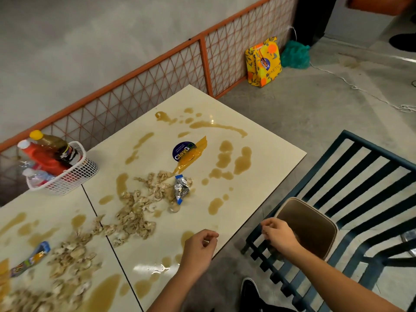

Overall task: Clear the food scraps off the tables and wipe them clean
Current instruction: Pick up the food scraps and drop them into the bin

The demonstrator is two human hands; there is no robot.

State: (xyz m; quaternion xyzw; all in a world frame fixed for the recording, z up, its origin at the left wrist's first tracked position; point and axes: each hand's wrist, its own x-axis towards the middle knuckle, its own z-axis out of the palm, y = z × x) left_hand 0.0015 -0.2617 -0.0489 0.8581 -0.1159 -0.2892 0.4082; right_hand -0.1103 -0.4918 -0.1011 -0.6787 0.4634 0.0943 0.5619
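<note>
Two cream tables stand pushed together, the right table (265,152) and the left table (18,212). Both carry brown liquid spills (242,162) and a trail of pale food scraps (135,212). A crumpled silver foil wrapper (182,188) lies among the scraps, and a colourful wrapper (31,258) lies on the left table. My left hand (199,251) hovers over the near edge of the right table, fingers curled, holding nothing. My right hand (279,236) is off the table beside the rim of a brown bin (326,218), fingers loosely curled and apparently empty.
A white basket (74,176) with sauce bottles sits where the tables meet at the back. A dark slatted chair (360,192) holds the bin. An orange mesh fence (157,70) runs behind. A yellow bag (262,61) and a green bag (295,55) stand on the floor.
</note>
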